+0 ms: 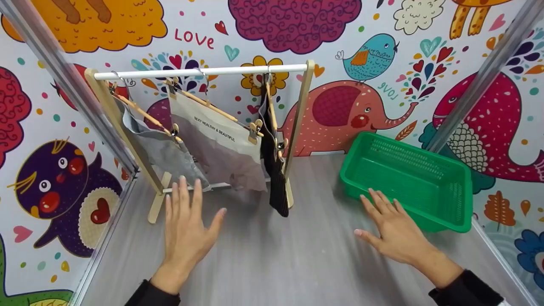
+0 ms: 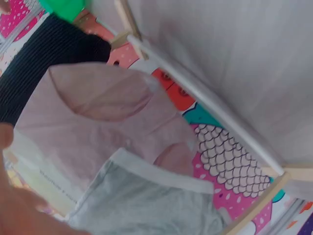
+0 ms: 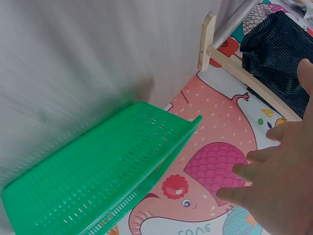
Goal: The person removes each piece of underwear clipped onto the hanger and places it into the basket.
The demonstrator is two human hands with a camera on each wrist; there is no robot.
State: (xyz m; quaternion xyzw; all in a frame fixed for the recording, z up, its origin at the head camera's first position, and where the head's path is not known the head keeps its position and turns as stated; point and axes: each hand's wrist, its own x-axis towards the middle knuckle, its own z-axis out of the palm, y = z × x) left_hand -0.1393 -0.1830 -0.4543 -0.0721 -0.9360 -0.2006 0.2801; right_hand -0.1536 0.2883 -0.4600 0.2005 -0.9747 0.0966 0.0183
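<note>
While three garments hang clipped on the little wooden drying rack (image 1: pixel 199 127) toward the table's (image 1: pixel 272 263) far left corner, both hands hover flat above the grey tabletop and hold nothing. The left hand (image 1: pixel 187 229) has its fingers spread and straight, the tips just short of the grey garment (image 1: pixel 163 151); the right hand (image 1: pixel 393 227) is likewise spread, fingers straight, just beside the near rim of the green basket (image 1: pixel 408 182), which looks empty from the head view and sits near the table's far right edge.

By my reckoning nothing is off the rack yet: all three pieces remain on their wooden clip hangers, so the unclipping and moving of clothes all seems left to do.

As for the clothes, the grey garment hangs leftmost, soft and pale-edged. The beige garment (image 1: pixel 221 144) in the middle carries a line of small dark print. The black garment (image 1: pixel 274 170), ribbed, hangs narrow at the right post, its hem just touching the tabletop.
</note>
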